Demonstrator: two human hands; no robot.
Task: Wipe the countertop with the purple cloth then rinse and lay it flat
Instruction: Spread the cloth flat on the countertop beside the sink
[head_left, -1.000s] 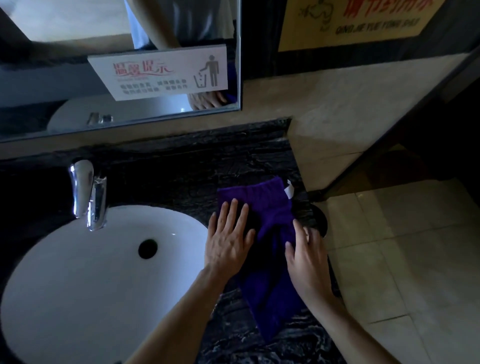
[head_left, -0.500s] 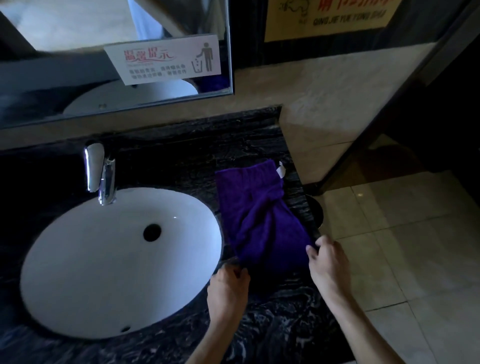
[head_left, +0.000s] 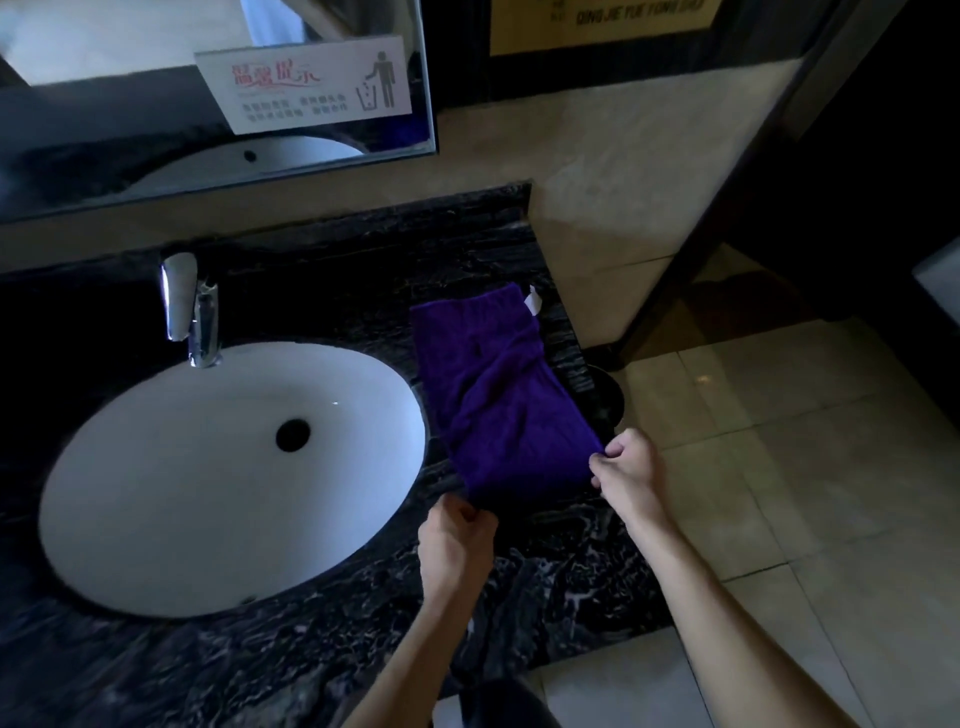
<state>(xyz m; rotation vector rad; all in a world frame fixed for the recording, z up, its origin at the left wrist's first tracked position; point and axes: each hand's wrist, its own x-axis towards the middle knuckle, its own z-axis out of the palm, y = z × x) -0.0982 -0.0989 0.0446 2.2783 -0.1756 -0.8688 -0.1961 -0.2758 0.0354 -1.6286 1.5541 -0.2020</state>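
Observation:
The purple cloth (head_left: 498, 395) lies stretched out on the black marble countertop (head_left: 322, 639), to the right of the white oval sink (head_left: 171, 493). A small white tag shows at its far right corner. My left hand (head_left: 454, 540) pinches the cloth's near left corner. My right hand (head_left: 626, 475) pinches the near right corner, at the counter's right edge. Both hands are closed on the fabric, and the near edge is pulled taut between them.
A chrome faucet (head_left: 189, 312) stands behind the sink. A mirror (head_left: 130, 93) with a white notice sign (head_left: 306, 83) hangs on the wall above. The counter ends at the right, with beige floor tiles (head_left: 805, 467) and a dark door frame (head_left: 727, 208) beyond.
My hands lay flat on the cloth a second ago; they slid back to its near edge and took hold of the two corners. The cloth now lies longer and smoother.

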